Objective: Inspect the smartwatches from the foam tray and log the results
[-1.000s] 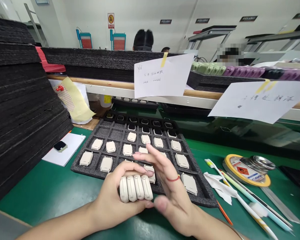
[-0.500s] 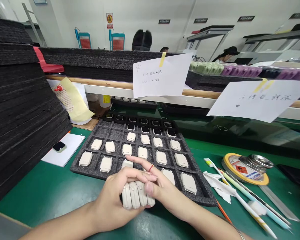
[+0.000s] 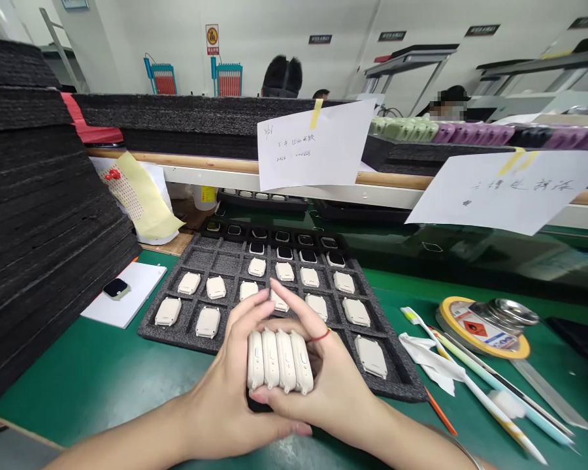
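Between both palms, close to me, is a row of several cream smartwatch bodies [image 3: 279, 361] pressed side by side, with their edges and side buttons turned up toward me. My left hand [image 3: 220, 391] is closed around the row's left end. From the right, my right hand [image 3: 340, 378] grips the other end, its thumb under the lower edge and its fingers stretched forward. A dark face shows beneath the left part of the row. Just beyond the hands lies a black foam tray [image 3: 402, 378] whose compartments hold cream watches; the hands hide some of them.
Stacked black foam trays [image 3: 39, 228] rise at the left, near a watch [image 3: 116, 288] on a white pad [image 3: 140, 303]. At the right are a toothbrush [image 3: 470, 378], a white tissue [image 3: 431, 356], a tape roll [image 3: 453, 326] and a metal-topped bottle [image 3: 512, 313]. A shelf [image 3: 215, 177] crosses behind.
The watch row has turned, so its button edges now face up and more of it shows. My left fingers no longer wrap over its top; my right hand has moved to its right side.
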